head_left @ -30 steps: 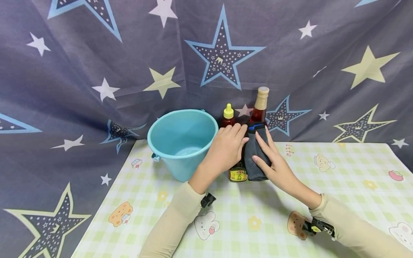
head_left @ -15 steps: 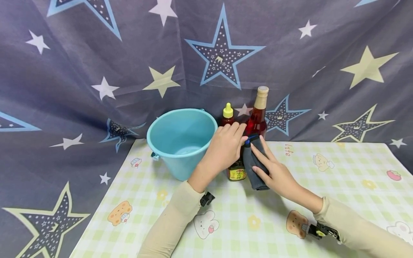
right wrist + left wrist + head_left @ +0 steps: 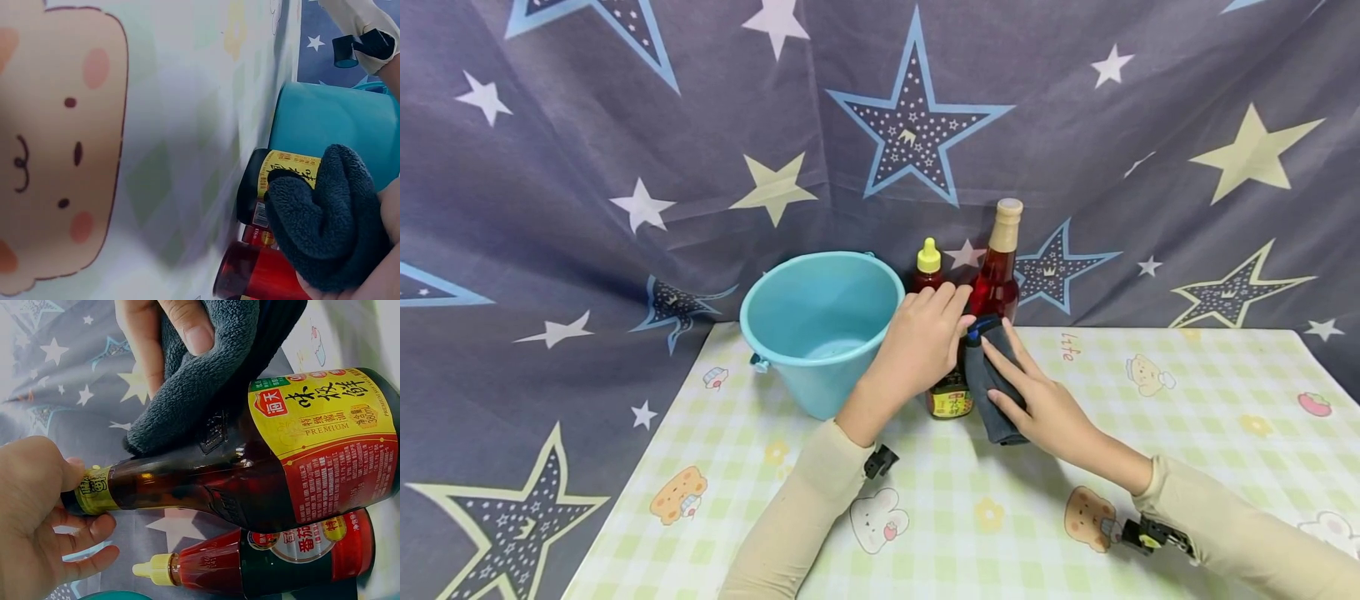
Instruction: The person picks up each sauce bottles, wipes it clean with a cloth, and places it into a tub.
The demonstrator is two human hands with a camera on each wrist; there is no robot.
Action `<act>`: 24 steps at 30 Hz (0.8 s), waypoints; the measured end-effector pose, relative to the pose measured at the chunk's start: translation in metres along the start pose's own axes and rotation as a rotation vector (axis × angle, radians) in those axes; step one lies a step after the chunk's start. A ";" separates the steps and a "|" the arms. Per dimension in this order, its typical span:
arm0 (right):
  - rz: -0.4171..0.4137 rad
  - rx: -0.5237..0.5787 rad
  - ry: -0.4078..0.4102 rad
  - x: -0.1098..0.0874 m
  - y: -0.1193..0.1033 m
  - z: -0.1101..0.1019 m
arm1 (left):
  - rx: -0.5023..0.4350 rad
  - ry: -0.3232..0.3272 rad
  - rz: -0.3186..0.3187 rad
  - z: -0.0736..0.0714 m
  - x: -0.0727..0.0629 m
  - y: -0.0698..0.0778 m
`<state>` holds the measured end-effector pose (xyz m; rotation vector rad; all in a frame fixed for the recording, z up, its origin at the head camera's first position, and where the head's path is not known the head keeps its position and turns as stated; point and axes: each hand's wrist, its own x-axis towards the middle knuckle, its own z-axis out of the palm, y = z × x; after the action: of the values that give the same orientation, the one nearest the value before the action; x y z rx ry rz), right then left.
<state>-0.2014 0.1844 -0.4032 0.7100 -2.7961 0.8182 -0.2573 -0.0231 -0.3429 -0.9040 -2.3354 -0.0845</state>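
Observation:
At the top of a dark soy sauce bottle (image 3: pixel 237 456) my left hand (image 3: pixel 925 343) grips the capped neck between thumb and fingers. The bottle stands upright on the table, its yellow-and-red label facing the left wrist camera. My right hand (image 3: pixel 1051 410) holds a folded dark grey cloth (image 3: pixel 995 400) against the bottle's side, as the left wrist view shows. In the head view my hands and the cloth hide most of the bottle. Right behind it stands a tomato sauce bottle (image 3: pixel 262 561) with a yellow nozzle cap.
A light blue bucket (image 3: pixel 824 392) stands just left of the bottles. Behind the cloth is a taller red glass bottle (image 3: pixel 997 279) with a cream top. The table (image 3: pixel 1157 450) has a green checked cover, and a star-patterned curtain (image 3: pixel 1075 125) hangs behind.
My right hand has slid the cloth lower along the soy sauce bottle, so more of the red bottle shows. My left hand has kept its grip at the neck.

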 end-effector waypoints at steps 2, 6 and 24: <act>0.000 -0.011 -0.004 0.000 0.000 0.000 | -0.006 -0.001 -0.001 0.000 0.000 0.000; -0.002 -0.033 -0.019 -0.002 0.002 -0.001 | -0.017 -0.007 -0.004 0.001 0.000 0.000; 0.035 -0.013 -0.093 -0.006 0.007 0.000 | -0.015 -0.010 -0.012 0.000 0.000 0.001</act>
<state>-0.1995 0.1916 -0.4080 0.7172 -2.9011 0.7918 -0.2568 -0.0226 -0.3434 -0.8997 -2.3523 -0.1023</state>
